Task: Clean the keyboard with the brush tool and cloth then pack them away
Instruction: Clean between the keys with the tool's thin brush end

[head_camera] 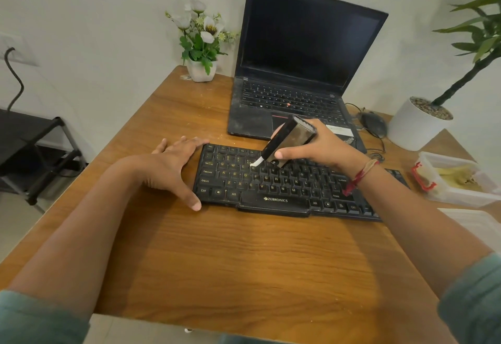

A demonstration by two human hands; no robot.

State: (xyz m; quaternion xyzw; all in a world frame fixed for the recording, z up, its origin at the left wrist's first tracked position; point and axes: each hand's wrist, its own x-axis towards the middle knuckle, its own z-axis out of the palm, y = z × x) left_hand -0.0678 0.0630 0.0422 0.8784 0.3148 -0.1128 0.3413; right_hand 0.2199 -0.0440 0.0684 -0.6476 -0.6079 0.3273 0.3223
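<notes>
The flat black plastic keyboard with yellow-lettered keys (284, 181) lies across the middle of the brown wood-grain table (244, 262), just in front of the open black laptop (292, 72). The right hand (322, 148) is closed around the black and metallic block-shaped brush tool (290, 140), thumb on the near face and fingers wrapped behind it, with its small white tip (256, 162) tilted down onto the upper letter row near the R key. The left hand (173, 164) rests with fingers spread wide, palm down, against the keyboard's left end, holding nothing.

The tool looks light and rigid, so a grip around its broad body (as it is taken now) should give good control of the narrow tip. The tip itself seems slender and probably bends under force, so light pressure suits it. The keyboard seems light enough to slide on the smooth wood, which makes the bracing hand useful. The keycaps may pop off if levered.

A yellowish soft thing, perhaps the cloth, lies in the clear plastic box with red clips (458, 178) at the right edge; I cannot tell for certain.
</notes>
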